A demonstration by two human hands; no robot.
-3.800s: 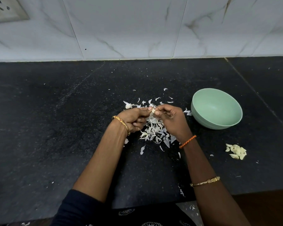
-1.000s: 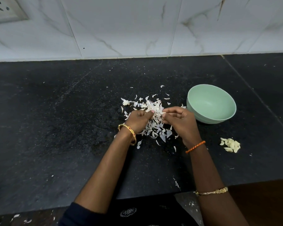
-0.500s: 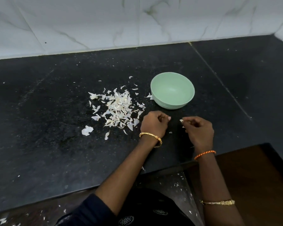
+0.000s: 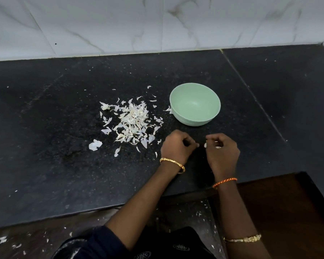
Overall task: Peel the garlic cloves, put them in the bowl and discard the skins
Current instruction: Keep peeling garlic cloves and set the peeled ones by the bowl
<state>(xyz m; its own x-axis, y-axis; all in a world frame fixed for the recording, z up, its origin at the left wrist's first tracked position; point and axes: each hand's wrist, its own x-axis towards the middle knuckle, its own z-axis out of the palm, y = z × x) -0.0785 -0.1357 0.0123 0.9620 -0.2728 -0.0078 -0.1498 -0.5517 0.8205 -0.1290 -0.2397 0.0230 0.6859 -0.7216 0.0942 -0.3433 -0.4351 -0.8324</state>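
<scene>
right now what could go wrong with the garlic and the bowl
1. The right hand pinches a small clove above the bare counter, short of the bowl; it could drop there.
2. The pile of skins lies loose right beside the bowl, with one flake touching its side, so scraps might get swept in.
3. The left hand is near the pile and may scatter it.

Soft even overhead light, faint shadows, wide-angle bowing at edges.
</scene>
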